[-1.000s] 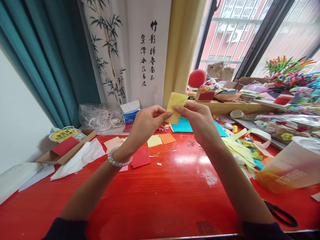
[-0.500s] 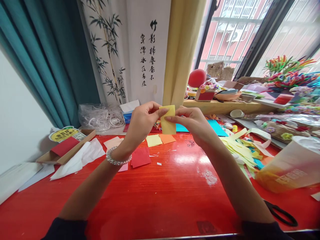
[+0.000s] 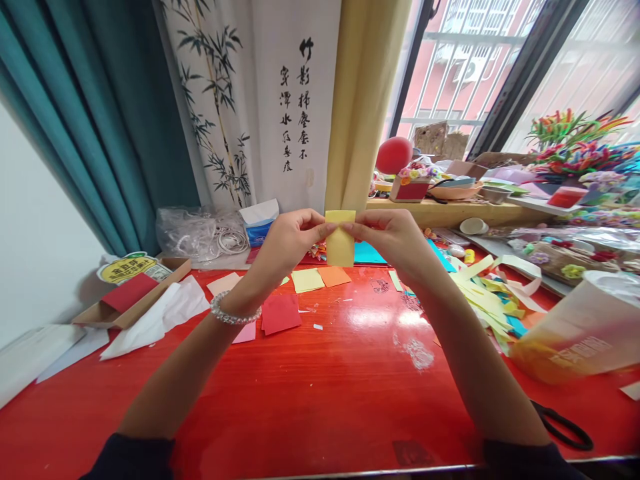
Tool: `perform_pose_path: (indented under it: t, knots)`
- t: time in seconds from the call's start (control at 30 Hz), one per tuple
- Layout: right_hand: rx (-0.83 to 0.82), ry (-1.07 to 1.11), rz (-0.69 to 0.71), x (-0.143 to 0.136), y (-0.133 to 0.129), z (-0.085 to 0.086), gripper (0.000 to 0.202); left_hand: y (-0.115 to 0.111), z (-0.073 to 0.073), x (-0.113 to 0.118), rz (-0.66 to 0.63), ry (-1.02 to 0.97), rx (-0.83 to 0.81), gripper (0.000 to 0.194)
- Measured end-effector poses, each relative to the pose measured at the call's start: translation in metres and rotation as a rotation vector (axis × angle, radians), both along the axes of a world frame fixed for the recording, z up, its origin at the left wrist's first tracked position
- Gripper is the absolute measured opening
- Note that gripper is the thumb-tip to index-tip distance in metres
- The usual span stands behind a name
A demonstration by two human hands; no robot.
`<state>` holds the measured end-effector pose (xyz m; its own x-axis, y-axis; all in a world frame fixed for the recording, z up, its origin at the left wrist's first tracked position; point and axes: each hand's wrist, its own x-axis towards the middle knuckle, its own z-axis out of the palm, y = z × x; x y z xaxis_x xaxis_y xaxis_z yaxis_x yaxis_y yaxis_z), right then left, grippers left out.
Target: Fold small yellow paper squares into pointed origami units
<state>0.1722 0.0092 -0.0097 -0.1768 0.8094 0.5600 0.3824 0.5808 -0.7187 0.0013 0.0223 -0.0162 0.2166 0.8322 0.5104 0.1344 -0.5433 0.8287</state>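
A small yellow rectangle of paper (image 3: 341, 252) is held upright above the far part of the red table. My left hand (image 3: 293, 240) pinches its left edge between thumb and fingers, the thumb lying on the near face. From the other side my right hand (image 3: 393, 237) grips the right edge the same way, and the two thumb tips almost meet near the upper middle. Below and left of the paper lie a yellow square (image 3: 307, 281), an orange square (image 3: 335, 276) and red squares (image 3: 281, 313) of paper.
On the right, a pile of pale paper strips (image 3: 483, 293) lies beside a tilted cup (image 3: 583, 333). Black scissor-like handles (image 3: 567, 427) rest near the front edge. At left stand a cardboard tray (image 3: 127, 310) and crumpled white tissue (image 3: 185, 303). A blue tissue pack (image 3: 260, 230) sits behind.
My right hand has shifted slightly right and up, its grip now at the paper's right edge. Both thumbs now face each other at similar height, and the paper has moved a little right.
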Motion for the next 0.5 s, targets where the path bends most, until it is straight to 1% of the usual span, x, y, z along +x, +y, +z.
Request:
perform_pose_path:
  t: [0.1, 0.2, 0.27, 0.4, 0.5]
  knots:
    - [0.044, 0.025, -0.011, 0.0003, 0.0020, -0.0002, 0.020, -0.0008, 0.0010, -0.0007, 0.001, -0.001, -0.031, 0.027]
    - [0.068, 0.082, 0.066, -0.0035, 0.0025, -0.0014, 0.026, -0.0044, 0.0017, 0.0002, -0.010, 0.030, -0.041, 0.030]
    - [0.077, 0.103, 0.091, -0.0064, 0.0029, -0.0030, 0.020, -0.0065, 0.0013, 0.0017, -0.036, 0.056, -0.041, 0.030]
    - [0.165, 0.140, 0.003, -0.0078, 0.0055, -0.0058, 0.014, -0.0061, -0.0011, 0.0048, -0.057, 0.083, -0.049, 0.028]
    - [0.140, 0.184, 0.012, -0.0076, 0.0099, -0.0081, 0.015, -0.0018, -0.0033, 0.0059, -0.067, 0.085, -0.053, 0.026]
